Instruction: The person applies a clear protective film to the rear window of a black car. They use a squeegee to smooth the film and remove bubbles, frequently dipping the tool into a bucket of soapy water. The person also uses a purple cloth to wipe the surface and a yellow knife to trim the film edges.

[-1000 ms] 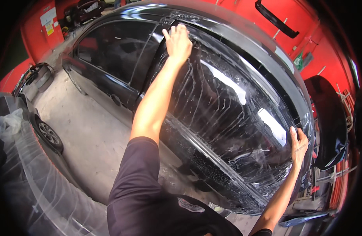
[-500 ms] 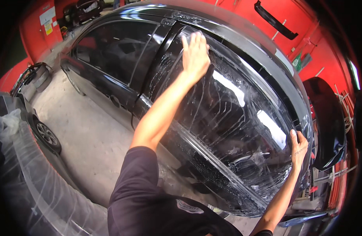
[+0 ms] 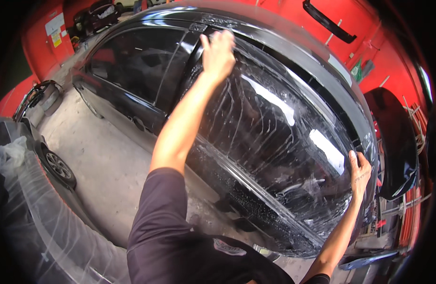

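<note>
A large wet sheet of clear film (image 3: pixel 255 137) lies wrinkled over the dark side window of a black car door (image 3: pixel 246 189), streaked with water. At the window's upper left corner my left hand (image 3: pixel 219 54) is raised, its bent, slightly blurred fingers closed at the film's top edge and the thumb up. My right hand (image 3: pixel 361 173) grips the film's edge at the right end of the window frame, thumb on the near side and fingers curled over the rim. What lies behind those fingers is hidden.
The door stands ajar from the black car body (image 3: pixel 350 99). Left of it is another door with a dark window (image 3: pixel 137 57). A car draped in thin plastic sheeting (image 3: pixel 61 213) stands at the lower left. Car parts (image 3: pixel 393 142) hang along the red wall (image 3: pixel 378 52).
My left hand has moved left and slightly up along the top of the window, its fingers bending more. My right hand stays at the right end of the frame.
</note>
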`<action>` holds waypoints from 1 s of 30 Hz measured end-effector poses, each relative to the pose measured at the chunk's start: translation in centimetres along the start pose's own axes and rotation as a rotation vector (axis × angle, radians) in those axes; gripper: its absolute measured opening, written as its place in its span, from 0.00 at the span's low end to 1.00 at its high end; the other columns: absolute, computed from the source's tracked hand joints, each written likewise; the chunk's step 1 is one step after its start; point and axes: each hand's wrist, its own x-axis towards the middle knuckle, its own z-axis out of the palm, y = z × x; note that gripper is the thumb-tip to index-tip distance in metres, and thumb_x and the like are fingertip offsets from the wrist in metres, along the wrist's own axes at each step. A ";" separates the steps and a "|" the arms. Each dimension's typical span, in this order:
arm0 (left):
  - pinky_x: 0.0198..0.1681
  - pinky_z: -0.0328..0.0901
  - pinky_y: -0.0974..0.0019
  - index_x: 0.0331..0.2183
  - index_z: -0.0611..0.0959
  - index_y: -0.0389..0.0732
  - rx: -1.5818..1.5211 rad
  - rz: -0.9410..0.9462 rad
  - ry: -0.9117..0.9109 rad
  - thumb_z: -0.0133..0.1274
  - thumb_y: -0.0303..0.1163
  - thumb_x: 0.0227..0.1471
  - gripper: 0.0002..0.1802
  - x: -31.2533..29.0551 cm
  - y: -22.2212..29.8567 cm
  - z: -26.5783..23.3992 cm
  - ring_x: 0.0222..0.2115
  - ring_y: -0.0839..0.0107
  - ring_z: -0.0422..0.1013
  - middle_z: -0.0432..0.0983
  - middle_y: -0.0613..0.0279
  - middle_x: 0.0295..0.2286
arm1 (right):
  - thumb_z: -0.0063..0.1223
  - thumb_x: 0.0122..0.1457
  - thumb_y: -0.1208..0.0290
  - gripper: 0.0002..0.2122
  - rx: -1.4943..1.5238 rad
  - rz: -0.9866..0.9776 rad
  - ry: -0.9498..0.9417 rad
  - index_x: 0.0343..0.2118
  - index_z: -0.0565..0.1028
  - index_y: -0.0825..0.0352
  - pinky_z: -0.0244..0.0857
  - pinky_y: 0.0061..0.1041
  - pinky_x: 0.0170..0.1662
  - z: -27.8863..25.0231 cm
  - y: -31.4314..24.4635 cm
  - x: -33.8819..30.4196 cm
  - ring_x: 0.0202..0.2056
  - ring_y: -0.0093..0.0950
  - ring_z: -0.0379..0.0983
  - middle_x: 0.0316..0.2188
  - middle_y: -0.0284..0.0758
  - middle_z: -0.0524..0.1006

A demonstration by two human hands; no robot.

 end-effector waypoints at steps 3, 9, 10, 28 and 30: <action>0.64 0.53 0.25 0.51 0.80 0.34 0.129 0.033 0.257 0.50 0.30 0.63 0.17 1.1 -1.0 2.0 0.56 0.52 0.70 0.78 0.52 0.47 | 0.58 0.65 0.42 0.29 -0.019 -0.021 -0.022 0.38 0.79 0.74 0.65 0.38 0.41 0.2 -1.8 1.3 0.30 0.36 0.69 0.24 0.48 0.73; 0.70 0.48 0.27 0.57 0.81 0.42 -0.219 0.313 0.158 0.55 0.30 0.63 0.21 -2.8 5.2 1.6 0.64 0.55 0.68 0.77 0.55 0.58 | 0.59 0.65 0.42 0.28 -0.023 -0.003 0.030 0.40 0.81 0.72 0.67 0.38 0.41 -0.1 -0.6 0.4 0.29 0.38 0.72 0.25 0.49 0.76; 0.69 0.50 0.27 0.54 0.82 0.43 -0.172 0.301 0.190 0.53 0.30 0.64 0.17 -1.6 3.7 1.3 0.62 0.54 0.70 0.80 0.55 0.54 | 0.59 0.64 0.42 0.28 -0.004 -0.004 0.023 0.41 0.82 0.72 0.67 0.38 0.41 0.0 -1.0 0.3 0.30 0.39 0.73 0.26 0.50 0.76; 0.64 0.55 0.25 0.54 0.80 0.36 0.404 0.217 0.168 0.48 0.33 0.64 0.20 -2.1 -0.1 0.6 0.62 0.49 0.68 0.76 0.46 0.58 | 0.56 0.64 0.38 0.29 -0.076 -0.008 0.007 0.45 0.84 0.67 0.70 0.41 0.46 0.4 -1.2 1.1 0.37 0.48 0.82 0.30 0.51 0.82; 0.68 0.52 0.28 0.55 0.80 0.33 0.034 0.233 0.211 0.51 0.34 0.62 0.23 -5.8 9.2 1.4 0.64 0.46 0.66 0.74 0.42 0.60 | 0.56 0.64 0.38 0.30 -0.059 0.029 -0.042 0.45 0.84 0.67 0.70 0.43 0.47 0.2 -1.2 1.1 0.39 0.49 0.82 0.31 0.52 0.82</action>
